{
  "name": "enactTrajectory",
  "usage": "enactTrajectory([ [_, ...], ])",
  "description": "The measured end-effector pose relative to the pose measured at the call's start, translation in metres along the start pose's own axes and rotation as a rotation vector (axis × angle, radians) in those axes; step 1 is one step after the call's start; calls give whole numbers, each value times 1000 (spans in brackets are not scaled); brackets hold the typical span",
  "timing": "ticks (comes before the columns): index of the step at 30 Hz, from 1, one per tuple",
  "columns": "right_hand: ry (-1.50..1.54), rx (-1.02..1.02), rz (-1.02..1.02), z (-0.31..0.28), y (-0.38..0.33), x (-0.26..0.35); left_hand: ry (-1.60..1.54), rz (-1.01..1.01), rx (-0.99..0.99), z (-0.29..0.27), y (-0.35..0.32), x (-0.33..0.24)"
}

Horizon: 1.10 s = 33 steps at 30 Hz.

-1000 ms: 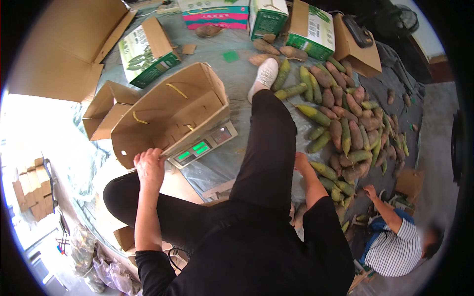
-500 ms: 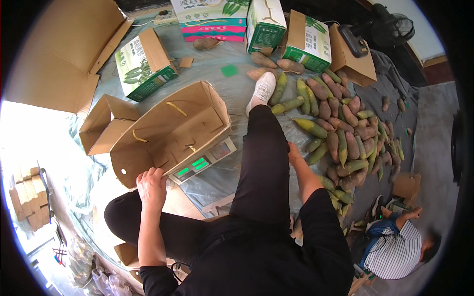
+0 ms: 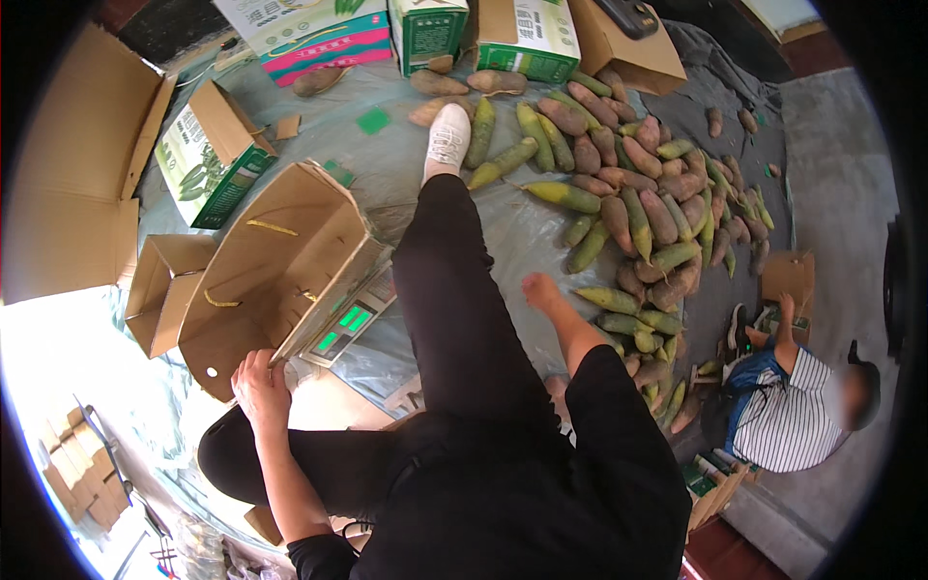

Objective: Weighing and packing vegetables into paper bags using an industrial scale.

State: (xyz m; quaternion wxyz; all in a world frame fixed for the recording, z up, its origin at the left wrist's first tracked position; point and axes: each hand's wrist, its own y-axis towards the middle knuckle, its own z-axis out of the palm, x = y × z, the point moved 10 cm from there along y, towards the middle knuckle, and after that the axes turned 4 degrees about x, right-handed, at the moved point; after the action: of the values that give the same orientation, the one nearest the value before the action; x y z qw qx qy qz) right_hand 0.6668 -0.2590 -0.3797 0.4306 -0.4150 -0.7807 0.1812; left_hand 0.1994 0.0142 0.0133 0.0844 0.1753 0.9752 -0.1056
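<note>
My left hand point(image 3: 261, 389) grips the near edge of an open cardboard box point(image 3: 319, 217), fingers over the rim. The box lies tilted with its inside showing, and yellow cord handles are threaded through its walls. Against its right side is a digital scale point(image 3: 355, 317) with lit green displays; how the box rests on it is partly hidden. My right hand point(image 3: 543, 290) hangs over the plastic sheet, right of my outstretched leg and short of the pile. Its fingers are hidden from view. Nearest to it are green radishes point(image 3: 607, 298), piled with reddish-brown roots point(image 3: 660, 220).
A smaller open carton point(image 3: 172, 290) stands left of the box. Printed green-and-white cartons point(image 3: 208, 159) and a pink-striped carton point(image 3: 329, 60) sit farther back. A person in a striped shirt point(image 3: 788, 411) crouches at the right beside another carton point(image 3: 788, 275). My white shoe point(image 3: 448, 137) is by the pile.
The view has swung right, shifting the scene leftward. My right hand has moved away from beside my leg toward the pile. My left hand keeps its hold on the cardboard box.
</note>
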Motion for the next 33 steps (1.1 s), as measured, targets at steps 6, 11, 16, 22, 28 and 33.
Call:
enactTrajectory([
  [6,-49,-10,81,-24,-12,-10,24,-32,34,0,-3,4],
  [11,22,-124,148,-62,-2,-44,3,-10,-1,1,-1,0],
  [16,-60,-169,60,-76,10,-20,5,-3,-9,2,-1,1],
  [22,-239,-209,-91,-77,19,55,16,11,-22,-1,-3,-1],
  [28,-69,-173,-12,-72,46,97,15,-25,12,4,3,0],
  [33,-135,-161,-66,-53,58,151,34,-64,19,2,4,6],
])
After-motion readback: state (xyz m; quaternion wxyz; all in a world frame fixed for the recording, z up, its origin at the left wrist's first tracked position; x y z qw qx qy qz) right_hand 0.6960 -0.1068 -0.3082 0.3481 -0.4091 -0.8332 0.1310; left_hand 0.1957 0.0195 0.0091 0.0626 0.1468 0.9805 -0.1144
